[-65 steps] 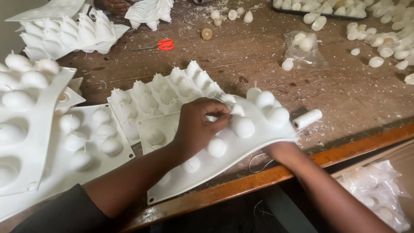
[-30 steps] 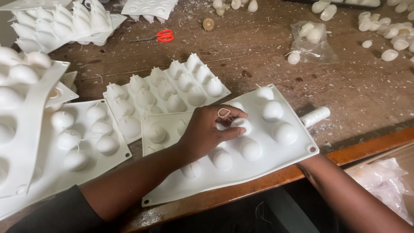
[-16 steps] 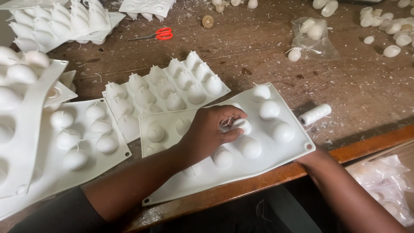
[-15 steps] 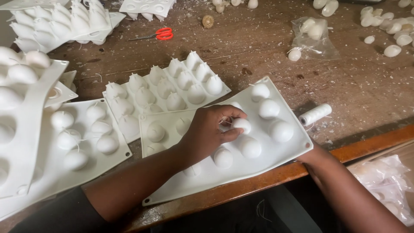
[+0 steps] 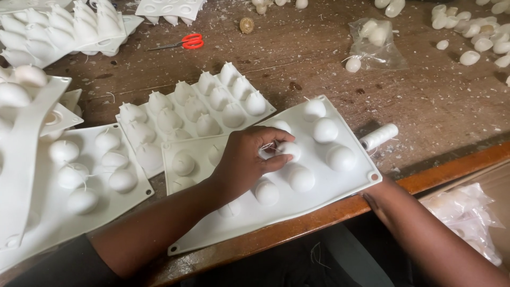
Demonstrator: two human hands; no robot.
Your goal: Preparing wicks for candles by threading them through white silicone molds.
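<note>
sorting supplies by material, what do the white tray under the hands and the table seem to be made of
The white tray looks like soft matte silicone or rubber: its edge overhangs the table and bends, and its domes are smooth. The left hand presses one dome; the right hand is under the tray's corner. The table looks like bare worn wood, with grain, stains and white crumbs.
</note>
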